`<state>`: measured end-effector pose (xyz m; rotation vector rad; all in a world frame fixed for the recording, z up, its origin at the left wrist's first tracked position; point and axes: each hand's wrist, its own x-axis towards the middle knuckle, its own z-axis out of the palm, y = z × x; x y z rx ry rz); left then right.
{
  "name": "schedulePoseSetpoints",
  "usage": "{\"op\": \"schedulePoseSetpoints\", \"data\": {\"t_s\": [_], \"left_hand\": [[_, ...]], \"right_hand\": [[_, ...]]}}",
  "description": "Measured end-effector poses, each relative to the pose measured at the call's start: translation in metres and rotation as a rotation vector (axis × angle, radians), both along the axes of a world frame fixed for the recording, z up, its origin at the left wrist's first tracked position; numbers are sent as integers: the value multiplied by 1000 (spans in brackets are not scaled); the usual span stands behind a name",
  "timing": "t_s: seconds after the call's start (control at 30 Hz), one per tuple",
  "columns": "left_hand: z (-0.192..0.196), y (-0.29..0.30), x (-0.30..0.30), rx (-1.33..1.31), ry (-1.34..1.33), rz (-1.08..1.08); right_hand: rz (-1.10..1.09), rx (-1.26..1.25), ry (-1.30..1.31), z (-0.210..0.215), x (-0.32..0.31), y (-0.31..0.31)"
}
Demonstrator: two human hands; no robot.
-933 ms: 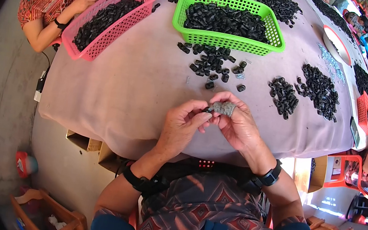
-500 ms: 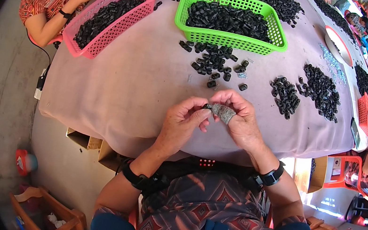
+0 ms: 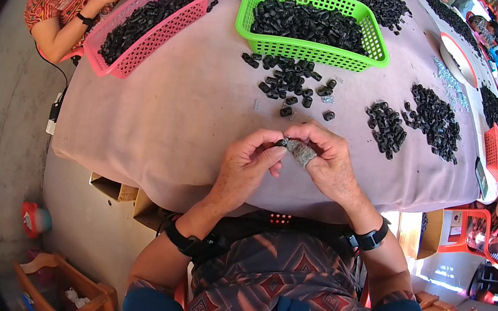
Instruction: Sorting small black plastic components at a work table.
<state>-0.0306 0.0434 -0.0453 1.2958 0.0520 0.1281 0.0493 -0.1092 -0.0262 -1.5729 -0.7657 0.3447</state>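
Observation:
My left hand [image 3: 246,163] pinches a small black barrel-shaped plastic piece [image 3: 281,142] between thumb and forefinger, over the near part of the cloth-covered table. Meeting it from the right, my right hand [image 3: 328,164] has thumb and forefinger closed at the end of that piece. A grey knitted sleeve [image 3: 302,154] wraps the right thumb. Something tiny and metallic seems to show between the fingertips, too small to make out. Just beyond my hands lies a loose group of black pieces [image 3: 287,82], with a few small metal springs [image 3: 327,100] beside them.
A green basket [image 3: 312,54] and a pink basket [image 3: 137,65] hold many black pieces. More piles [image 3: 434,122] lie to the right, near a white bowl [image 3: 457,61] with a red rim. A person [image 3: 72,0] sits at the left; others work along the right.
Both hands stay together at nearly the same place. The right fingertips have shifted slightly against the black piece, and the grey-sleeved thumb has tilted a little.

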Motion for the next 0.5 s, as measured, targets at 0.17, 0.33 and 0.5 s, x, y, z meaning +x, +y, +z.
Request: {"op": "schedulePoseSetpoints", "data": {"t_s": [0.17,0.33,0.5], "left_hand": [[1,0,-1,6,15,-4],[2,-1,0,39,31,-23],[1,-1,0,100,-12,-53]], "right_hand": [[-31,-129,-216,8,0,-1],[19,-156,-81,10,5,-5],[-3,-229,8,7,3,-5]]}}
